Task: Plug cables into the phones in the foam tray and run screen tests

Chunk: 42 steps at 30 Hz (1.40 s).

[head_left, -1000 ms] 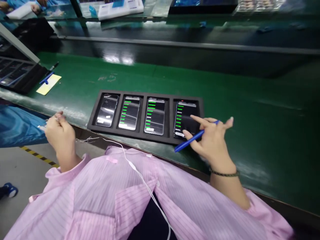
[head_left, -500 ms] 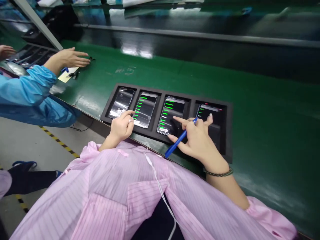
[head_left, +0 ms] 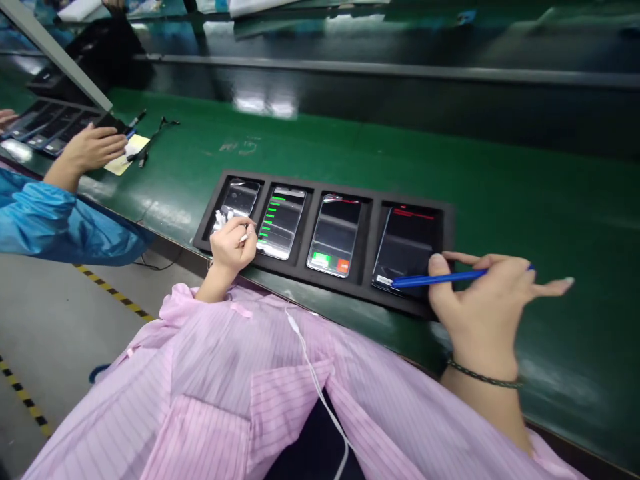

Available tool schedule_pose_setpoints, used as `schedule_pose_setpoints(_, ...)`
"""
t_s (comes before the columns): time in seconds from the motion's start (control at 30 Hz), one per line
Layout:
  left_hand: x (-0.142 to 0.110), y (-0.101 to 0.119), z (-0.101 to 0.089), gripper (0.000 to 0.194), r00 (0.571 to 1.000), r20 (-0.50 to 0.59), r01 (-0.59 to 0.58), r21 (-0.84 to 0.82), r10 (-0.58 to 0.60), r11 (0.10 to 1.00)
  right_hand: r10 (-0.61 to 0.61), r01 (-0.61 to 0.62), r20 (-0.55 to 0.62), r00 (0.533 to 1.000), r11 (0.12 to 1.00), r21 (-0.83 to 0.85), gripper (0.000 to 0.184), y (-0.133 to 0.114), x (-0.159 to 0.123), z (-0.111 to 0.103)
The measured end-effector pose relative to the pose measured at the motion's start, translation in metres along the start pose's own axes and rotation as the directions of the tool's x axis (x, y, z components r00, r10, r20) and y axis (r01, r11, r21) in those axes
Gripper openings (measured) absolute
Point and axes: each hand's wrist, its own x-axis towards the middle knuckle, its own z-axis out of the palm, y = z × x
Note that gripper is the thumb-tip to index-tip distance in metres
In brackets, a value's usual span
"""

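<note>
Four-slot black foam tray lies on the green bench, a smartphone in each slot. My left hand is closed on white earphones, over the lower part of the leftmost phone. Green bars line the screen of the second phone. A green and a red block show low on the third phone. Red text tops the dark rightmost phone. My right hand holds a blue pen across its fingers, with thumb and forefinger at the tray's right edge.
At the left, a co-worker's hand in a blue sleeve is near a yellow note, a short black cable and another tray of phones. A raised ledge runs along the back.
My left hand came in from the left to the leftmost phone. My right hand moved from the phone screens to the tray's right edge. The third and fourth screens changed; a co-worker's arm appeared.
</note>
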Motion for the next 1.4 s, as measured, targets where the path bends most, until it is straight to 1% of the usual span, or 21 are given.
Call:
schedule_pose_setpoints(0.07,0.010,0.019,0.003,0.044,0.999,0.047,0.001,0.021,-0.002,1.000,0.020,-0.020,-0.029,0.999,1.000,-0.021,0.042,-0.002,-0.002,0.004)
schedule_pose_setpoints(0.13,0.019,0.047,0.009,0.039,0.986,0.166,-0.008,0.047,0.000,0.999,0.011,-0.013,-0.046,0.999,0.999,-0.037,0.043,-0.006,-0.004,0.007)
schedule_pose_setpoints(0.2,0.026,0.079,0.017,0.029,0.947,0.321,-0.006,0.098,-0.025,0.995,-0.014,0.013,-0.023,1.000,0.999,-0.045,0.040,-0.012,-0.006,0.008)
schedule_pose_setpoints(0.27,0.031,0.107,0.026,0.027,0.889,0.452,-0.006,0.165,-0.070,0.986,-0.032,0.034,0.020,0.999,0.997,-0.066,0.036,-0.018,-0.009,0.007)
schedule_pose_setpoints(0.33,0.036,0.128,0.034,0.030,0.842,0.529,-0.016,0.221,-0.106,0.975,-0.031,0.037,0.054,0.998,0.992,-0.121,0.034,-0.023,-0.012,0.008)
schedule_pose_setpoints(0.4,0.040,0.140,0.042,0.033,0.819,0.559,-0.025,0.259,-0.129,0.965,-0.019,0.032,0.073,0.997,0.983,-0.180,0.035,-0.027,-0.014,0.011)
schedule_pose_setpoints(0.5,0.046,0.147,0.052,0.035,0.810,0.562,-0.012,0.304,-0.169,0.953,-0.010,0.026,0.085,0.996,0.983,-0.181,0.037,-0.029,-0.012,0.018)
schedule_pose_setpoints(0.73,0.049,0.151,0.066,0.048,0.843,0.508,-0.014,0.352,-0.178,0.936,0.049,-0.049,0.031,0.998,0.998,0.024,0.034,-0.017,-0.003,0.034)
schedule_pose_setpoints(0.87,0.049,0.154,0.070,0.054,0.845,0.497,-0.028,0.409,-0.197,0.912,0.075,-0.077,0.022,0.997,0.992,0.101,0.033,-0.015,-0.005,0.036)
schedule_pose_setpoints(0.97,0.050,0.157,0.071,0.052,0.837,0.512,-0.053,0.428,-0.194,0.902,0.088,-0.090,0.022,0.996,0.990,0.108,0.032,-0.019,-0.007,0.036)
schedule_pose_setpoints(1.13,0.050,0.160,0.071,0.050,0.830,0.516,-0.058,0.457,-0.211,0.888,0.085,-0.087,0.054,0.995,0.996,0.035,0.032,-0.025,-0.007,0.035)
schedule_pose_setpoints(1.3,0.049,0.160,0.070,0.046,0.836,0.508,-0.056,0.453,-0.206,0.890,0.099,-0.103,0.035,0.994,0.987,0.123,0.031,-0.020,-0.006,0.038)
schedule_pose_setpoints(1.4,0.049,0.160,0.069,0.044,0.840,0.504,-0.052,0.445,-0.202,0.894,0.098,-0.102,0.029,0.995,0.984,0.147,0.031,-0.017,-0.006,0.038)
